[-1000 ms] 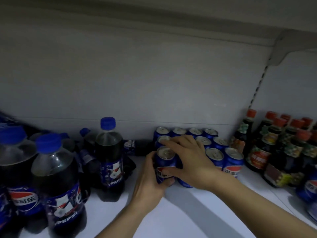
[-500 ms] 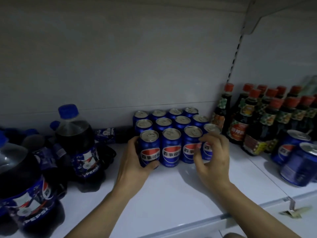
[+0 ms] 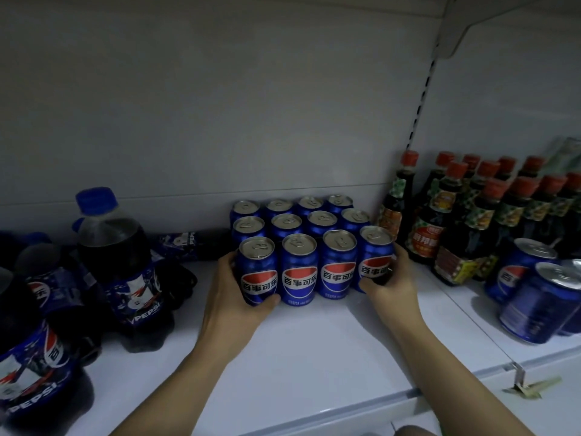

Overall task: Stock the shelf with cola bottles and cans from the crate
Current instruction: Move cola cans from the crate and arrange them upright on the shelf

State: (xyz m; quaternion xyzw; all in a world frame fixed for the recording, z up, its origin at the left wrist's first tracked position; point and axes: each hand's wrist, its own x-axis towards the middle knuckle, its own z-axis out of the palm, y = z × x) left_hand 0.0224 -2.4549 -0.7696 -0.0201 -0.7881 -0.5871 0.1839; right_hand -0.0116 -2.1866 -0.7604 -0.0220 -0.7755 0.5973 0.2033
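Several blue cola cans (image 3: 298, 269) stand in tight rows on the white shelf (image 3: 314, 357). My left hand (image 3: 232, 297) wraps around the front-left can (image 3: 257, 272), thumb under its front. My right hand (image 3: 393, 281) cups the front-right can (image 3: 374, 259) from the outer side. Cola bottles with blue caps (image 3: 116, 259) stand and lie at the left, some tipped over. The crate is out of view.
Dark sauce bottles with red caps (image 3: 456, 228) crowd the right of the shelf. More blue cans (image 3: 540, 303) sit in front of them near the shelf edge. A shelf bracket (image 3: 452, 29) and slotted upright rise at the upper right. A price-tag clip (image 3: 518, 372) sits on the shelf lip.
The view has drawn closer to the cans. My right hand has moved from just in front of the front-right can to cupping its side. My left hand keeps its hold on the front-left can.
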